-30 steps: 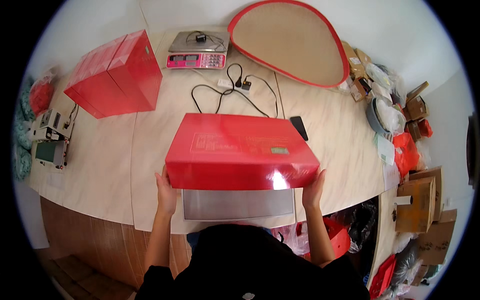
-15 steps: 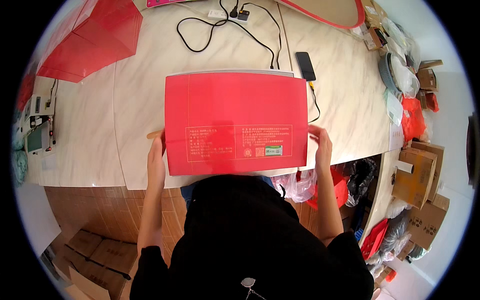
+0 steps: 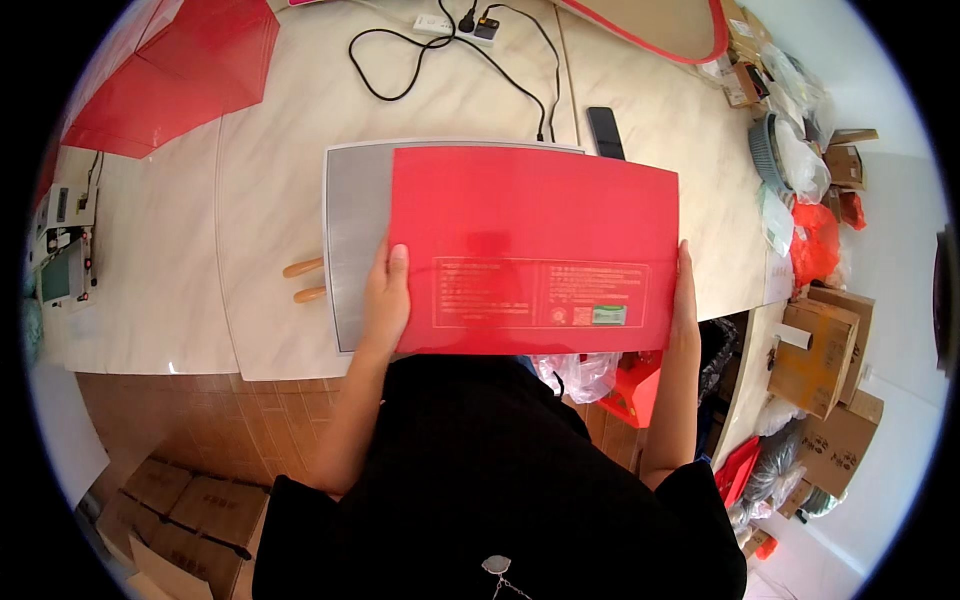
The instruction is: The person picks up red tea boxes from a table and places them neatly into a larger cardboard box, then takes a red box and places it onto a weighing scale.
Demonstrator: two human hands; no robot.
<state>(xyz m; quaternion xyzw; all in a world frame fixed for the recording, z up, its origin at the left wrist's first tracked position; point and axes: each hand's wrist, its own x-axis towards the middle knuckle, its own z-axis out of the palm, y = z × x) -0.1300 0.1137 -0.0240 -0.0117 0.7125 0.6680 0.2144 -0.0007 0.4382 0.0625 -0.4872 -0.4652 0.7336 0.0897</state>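
Observation:
I hold a flat red box lid (image 3: 530,230) by its two sides, its printed underside with a small green sticker turned up toward me. My left hand (image 3: 385,295) grips its left edge, thumb on the red face. My right hand (image 3: 684,295) grips its right edge. Under the lid, on the pale table (image 3: 270,200), lies a silver-grey tray (image 3: 352,240) whose left part shows past the lid. Two wooden handles (image 3: 305,281) stick out from the tray's left side.
A folded red box (image 3: 175,70) lies at the table's far left beside a small machine (image 3: 60,250). Black cables (image 3: 450,70), a power strip and a dark phone (image 3: 604,132) lie behind the lid. Cardboard boxes (image 3: 820,350) and bags crowd the floor at right.
The red lid has shifted to the right off the silver tray, baring the tray's left part. The view has dipped and closed in on the table edge.

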